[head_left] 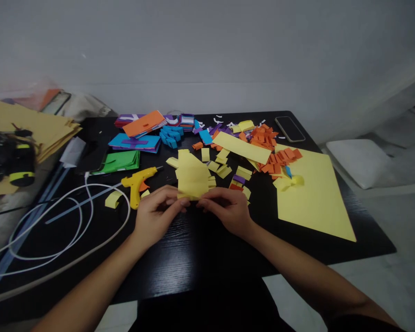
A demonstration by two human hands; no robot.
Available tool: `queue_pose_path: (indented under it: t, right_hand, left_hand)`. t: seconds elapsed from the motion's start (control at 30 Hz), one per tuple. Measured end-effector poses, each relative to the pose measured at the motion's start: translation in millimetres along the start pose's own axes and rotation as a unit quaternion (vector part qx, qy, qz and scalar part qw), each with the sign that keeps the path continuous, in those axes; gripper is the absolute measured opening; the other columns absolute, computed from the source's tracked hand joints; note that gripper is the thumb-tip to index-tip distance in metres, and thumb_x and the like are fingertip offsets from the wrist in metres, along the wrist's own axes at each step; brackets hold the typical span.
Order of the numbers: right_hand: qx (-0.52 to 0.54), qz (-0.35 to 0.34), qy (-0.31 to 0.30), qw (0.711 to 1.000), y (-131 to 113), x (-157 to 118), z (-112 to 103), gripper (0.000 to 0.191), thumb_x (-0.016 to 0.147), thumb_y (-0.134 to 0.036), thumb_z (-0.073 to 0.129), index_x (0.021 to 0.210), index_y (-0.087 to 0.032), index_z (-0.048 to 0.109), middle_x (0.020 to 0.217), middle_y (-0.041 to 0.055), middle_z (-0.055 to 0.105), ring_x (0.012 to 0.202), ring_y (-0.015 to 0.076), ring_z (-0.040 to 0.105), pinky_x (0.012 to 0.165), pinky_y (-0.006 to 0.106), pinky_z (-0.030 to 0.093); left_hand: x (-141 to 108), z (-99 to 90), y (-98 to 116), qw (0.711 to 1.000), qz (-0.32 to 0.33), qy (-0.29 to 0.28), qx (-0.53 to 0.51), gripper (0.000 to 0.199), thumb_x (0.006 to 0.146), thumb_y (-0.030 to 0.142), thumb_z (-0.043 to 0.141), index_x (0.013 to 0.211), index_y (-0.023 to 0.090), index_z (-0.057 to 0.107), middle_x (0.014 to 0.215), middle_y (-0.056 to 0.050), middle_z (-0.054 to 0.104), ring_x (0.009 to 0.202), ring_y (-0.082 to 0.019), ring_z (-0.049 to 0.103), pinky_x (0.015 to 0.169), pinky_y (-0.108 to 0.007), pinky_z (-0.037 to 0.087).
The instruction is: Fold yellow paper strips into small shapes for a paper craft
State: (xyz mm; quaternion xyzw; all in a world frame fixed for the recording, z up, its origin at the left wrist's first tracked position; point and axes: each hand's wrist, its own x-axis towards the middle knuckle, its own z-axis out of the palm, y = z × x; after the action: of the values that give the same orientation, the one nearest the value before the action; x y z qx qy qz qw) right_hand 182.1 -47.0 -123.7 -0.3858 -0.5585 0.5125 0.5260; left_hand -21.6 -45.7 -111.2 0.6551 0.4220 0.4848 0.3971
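A piece of yellow paper (193,175) is held over the middle of the black table, its lower edge pinched at both corners. My left hand (161,210) grips the lower left corner between thumb and fingers. On the lower right corner, my right hand (228,210) does the same. Small folded yellow paper pieces (223,171) lie scattered behind and to the right of it. A yellow glue gun (138,184) rests just left of my left hand, its nozzle pointing right.
A large yellow sheet (314,193) covers the table's right side, with a phone (289,128) behind it. Orange paper pieces (264,138), a yellow strip (244,146) and folded colored paper bundles (134,143) lie at the back. A white cable (81,216) loops across the left.
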Motion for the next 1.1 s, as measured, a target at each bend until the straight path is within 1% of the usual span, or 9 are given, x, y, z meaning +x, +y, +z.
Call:
queue_pose_path:
  t: [0.13,0.23,0.37,0.53,0.7,0.83,0.97,1.03,1.1]
  right_hand:
    - [0.042,0.035,0.009,0.998,1.5,-1.6,3.8,0.015,0.082,-0.031,0.082,0.087,-0.02,0.072,0.074,0.0011,0.076,0.066,0.0151,0.074,0.059,0.025,0.061]
    - [0.061,0.049,0.019,0.997,3.1,-1.2,5.2,0.021,0.081,-0.031,0.083,0.088,-0.02,0.066,0.075,0.0001,0.074,0.069,0.0159,0.076,0.058,0.024,0.061]
    - [0.054,0.061,0.03,0.996,4.0,0.0,5.5,0.027,0.08,-0.033,0.084,0.087,-0.02,0.061,0.075,-0.0012,0.071,0.067,0.0153,0.075,0.058,0.025,0.061]
    - [0.069,0.081,0.036,0.994,4.3,1.5,5.9,0.039,0.076,-0.037,0.087,0.091,-0.022,0.054,0.075,-0.0024,0.071,0.065,0.0151,0.074,0.056,0.024,0.058]
    - [0.077,0.107,0.039,0.991,4.7,3.2,5.9,0.048,0.075,-0.04,0.087,0.098,-0.024,0.049,0.073,-0.0044,0.071,0.063,0.0153,0.074,0.055,0.023,0.058]
    - [0.075,0.117,0.041,0.989,4.7,4.4,5.6,0.052,0.075,-0.042,0.087,0.103,-0.024,0.047,0.071,-0.0057,0.07,0.061,0.014,0.073,0.054,0.022,0.057]
    - [0.069,0.11,0.039,0.991,4.2,4.1,5.3,0.049,0.076,-0.041,0.086,0.102,-0.025,0.048,0.069,-0.0072,0.068,0.059,0.0135,0.071,0.054,0.023,0.057]
    - [0.053,0.092,0.033,0.994,4.7,3.4,5.0,0.04,0.078,-0.04,0.084,0.098,-0.024,0.053,0.068,-0.0068,0.065,0.059,0.0129,0.07,0.055,0.023,0.056]
    - [0.033,0.073,0.02,0.997,5.7,2.7,4.5,0.029,0.082,-0.039,0.081,0.092,-0.022,0.06,0.07,-0.0044,0.065,0.061,0.0121,0.068,0.056,0.023,0.056]
  left_hand:
    - [-0.2,6.1,2.4,0.997,-0.046,0.026,-0.064,0.008,0.087,0.017,0.074,0.087,0.017,0.066,0.068,0.001,0.072,0.058,-0.01,0.069,0.058,-0.019,0.057]
    - [0.9,9.8,4.2,0.992,-0.066,0.035,-0.104,0.015,0.086,0.017,0.075,0.088,0.017,0.06,0.067,0.002,0.071,0.057,-0.01,0.068,0.057,-0.018,0.057]
    - [3.2,13.4,5.1,0.986,-0.079,0.043,-0.141,0.026,0.084,0.018,0.078,0.092,0.019,0.053,0.07,0.004,0.071,0.058,-0.01,0.07,0.056,-0.019,0.058]
    - [5.3,14.9,3.6,0.98,-0.103,0.061,-0.162,0.041,0.082,0.018,0.08,0.097,0.022,0.043,0.066,0.008,0.071,0.055,-0.011,0.071,0.059,-0.02,0.059]
    - [7.0,13.3,0.4,0.971,-0.145,0.053,-0.185,0.051,0.079,0.018,0.083,0.107,0.022,0.041,0.067,0.006,0.074,0.055,-0.012,0.073,0.059,-0.02,0.06]
    - [8.5,12.5,-1.3,0.966,-0.168,0.041,-0.191,0.051,0.077,0.02,0.084,0.109,0.021,0.044,0.071,0.004,0.076,0.058,-0.013,0.074,0.062,-0.022,0.062]
    - [8.3,12.1,-1.6,0.966,-0.17,0.033,-0.194,0.048,0.077,0.022,0.085,0.107,0.02,0.047,0.071,0.002,0.076,0.06,-0.013,0.074,0.064,-0.023,0.062]
    - [8.0,12.1,-1.7,0.966,-0.171,0.032,-0.194,0.048,0.077,0.023,0.085,0.106,0.02,0.047,0.071,0.002,0.076,0.06,-0.014,0.075,0.064,-0.023,0.062]
    - [7.9,12.6,-1.7,0.966,-0.17,0.034,-0.192,0.048,0.077,0.023,0.085,0.105,0.021,0.046,0.071,0.002,0.077,0.06,-0.014,0.075,0.064,-0.023,0.062]
